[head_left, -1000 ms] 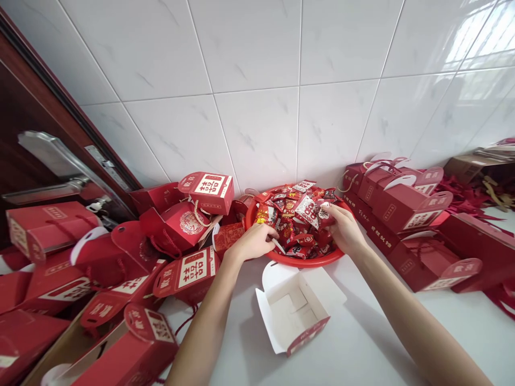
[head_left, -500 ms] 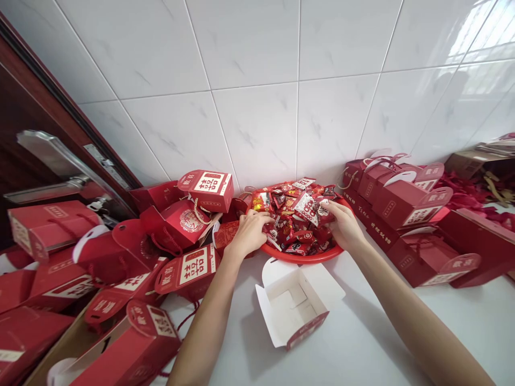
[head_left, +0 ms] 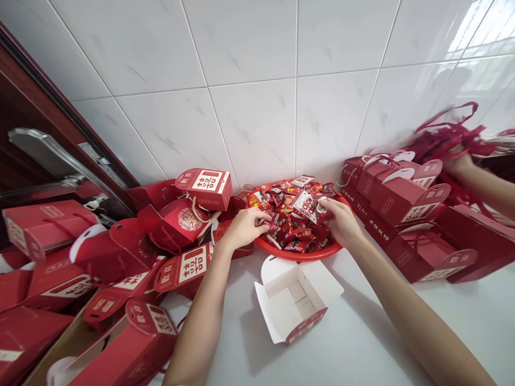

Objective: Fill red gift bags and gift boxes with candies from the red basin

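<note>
A red plastic basin (head_left: 300, 256) piled with wrapped candies (head_left: 287, 217) stands against the wall. At its left side, my left hand (head_left: 247, 228) pinches a small red-wrapped candy (head_left: 274, 228), partly hidden by the fingers. My right hand (head_left: 341, 220) is at the basin's right side, thumb and fingers closed on a red-and-white candy packet (head_left: 323, 210). Between my forearms, in front of the basin, an open gift box (head_left: 292, 300) with a white inside lies on the table, its flaps spread. Nothing shows inside it.
Many closed red gift boxes (head_left: 193, 268) crowd the left, beside a door handle (head_left: 48, 155). More boxes (head_left: 406, 198) are stacked on the right. Behind them another person's hand (head_left: 458, 161) grips dark red ribbons (head_left: 446, 136). A tiled wall (head_left: 257, 128) closes off the back.
My left hand has drawn back slightly to the left and down, now with a candy at its fingertips. My right hand stays nearly still. At right, another person's arm has appeared, lifting ribbons.
</note>
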A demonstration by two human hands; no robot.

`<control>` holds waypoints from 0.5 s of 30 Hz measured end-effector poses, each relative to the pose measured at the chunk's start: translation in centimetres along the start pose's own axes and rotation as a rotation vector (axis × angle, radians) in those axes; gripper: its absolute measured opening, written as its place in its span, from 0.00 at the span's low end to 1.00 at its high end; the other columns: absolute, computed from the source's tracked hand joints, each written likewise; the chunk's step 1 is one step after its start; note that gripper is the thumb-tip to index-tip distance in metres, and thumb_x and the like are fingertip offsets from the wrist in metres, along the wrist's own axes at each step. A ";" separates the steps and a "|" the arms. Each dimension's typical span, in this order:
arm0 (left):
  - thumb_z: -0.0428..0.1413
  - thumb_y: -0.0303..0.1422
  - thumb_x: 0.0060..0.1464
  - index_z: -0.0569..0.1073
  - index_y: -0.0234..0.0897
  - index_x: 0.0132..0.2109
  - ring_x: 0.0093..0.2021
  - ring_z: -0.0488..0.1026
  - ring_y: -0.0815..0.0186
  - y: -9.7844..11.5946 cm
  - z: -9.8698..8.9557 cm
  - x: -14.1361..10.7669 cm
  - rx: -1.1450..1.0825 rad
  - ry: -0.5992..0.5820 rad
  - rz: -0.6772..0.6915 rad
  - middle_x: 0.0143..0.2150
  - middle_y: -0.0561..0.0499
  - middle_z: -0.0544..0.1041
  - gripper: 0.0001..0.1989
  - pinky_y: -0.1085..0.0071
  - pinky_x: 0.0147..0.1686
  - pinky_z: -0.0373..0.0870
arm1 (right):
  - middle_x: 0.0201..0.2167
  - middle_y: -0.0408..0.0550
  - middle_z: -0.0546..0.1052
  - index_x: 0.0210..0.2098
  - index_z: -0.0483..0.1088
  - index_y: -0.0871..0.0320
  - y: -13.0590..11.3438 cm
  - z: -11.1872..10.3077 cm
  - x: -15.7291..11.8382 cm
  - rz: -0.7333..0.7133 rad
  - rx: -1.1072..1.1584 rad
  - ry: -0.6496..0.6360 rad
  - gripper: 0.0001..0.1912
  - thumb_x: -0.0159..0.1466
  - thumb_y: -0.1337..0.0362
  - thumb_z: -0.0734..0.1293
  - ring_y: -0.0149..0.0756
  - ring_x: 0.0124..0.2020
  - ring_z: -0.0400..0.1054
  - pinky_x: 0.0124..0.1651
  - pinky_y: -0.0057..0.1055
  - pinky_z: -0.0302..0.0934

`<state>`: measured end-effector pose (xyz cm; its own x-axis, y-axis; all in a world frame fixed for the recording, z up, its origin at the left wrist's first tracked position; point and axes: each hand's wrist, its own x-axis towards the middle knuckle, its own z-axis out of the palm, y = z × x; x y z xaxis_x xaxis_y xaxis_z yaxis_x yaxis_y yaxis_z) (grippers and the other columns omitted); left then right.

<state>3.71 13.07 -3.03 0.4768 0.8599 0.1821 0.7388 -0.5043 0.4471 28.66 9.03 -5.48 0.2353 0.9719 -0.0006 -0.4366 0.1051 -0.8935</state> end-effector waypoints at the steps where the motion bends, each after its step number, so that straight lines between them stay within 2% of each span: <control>1: 0.59 0.33 0.55 0.83 0.39 0.43 0.40 0.78 0.59 0.0 -0.1 0.0 -0.023 0.042 0.006 0.42 0.47 0.82 0.11 0.65 0.46 0.73 | 0.21 0.40 0.72 0.22 0.71 0.55 0.0 0.0 0.0 0.004 -0.001 0.001 0.20 0.41 0.54 0.82 0.30 0.22 0.65 0.22 0.27 0.60; 5: 0.57 0.38 0.58 0.83 0.39 0.42 0.44 0.79 0.58 -0.1 -0.3 0.0 -0.129 0.153 0.041 0.45 0.46 0.83 0.12 0.64 0.51 0.72 | 0.21 0.39 0.73 0.23 0.71 0.55 0.0 0.0 0.0 0.010 -0.011 0.002 0.19 0.42 0.54 0.82 0.30 0.22 0.65 0.23 0.27 0.60; 10: 0.55 0.39 0.60 0.82 0.37 0.40 0.45 0.79 0.59 0.0 0.0 0.2 -0.203 0.248 0.065 0.43 0.46 0.83 0.14 0.65 0.51 0.73 | 0.22 0.40 0.74 0.24 0.73 0.55 0.1 -0.2 0.1 -0.003 -0.014 -0.010 0.19 0.43 0.53 0.81 0.30 0.22 0.66 0.24 0.27 0.61; 15: 0.54 0.37 0.60 0.81 0.37 0.41 0.44 0.78 0.60 0.1 0.3 0.3 -0.191 0.223 0.051 0.43 0.47 0.82 0.12 0.66 0.50 0.72 | 0.23 0.40 0.75 0.24 0.74 0.55 0.1 -0.1 0.1 0.008 0.011 -0.009 0.18 0.41 0.54 0.82 0.30 0.23 0.67 0.24 0.27 0.61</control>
<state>4.09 13.28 -3.18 0.3783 0.8408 0.3872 0.6035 -0.5412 0.5856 28.72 9.10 -5.65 0.2240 0.9746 -0.0034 -0.4480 0.0999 -0.8884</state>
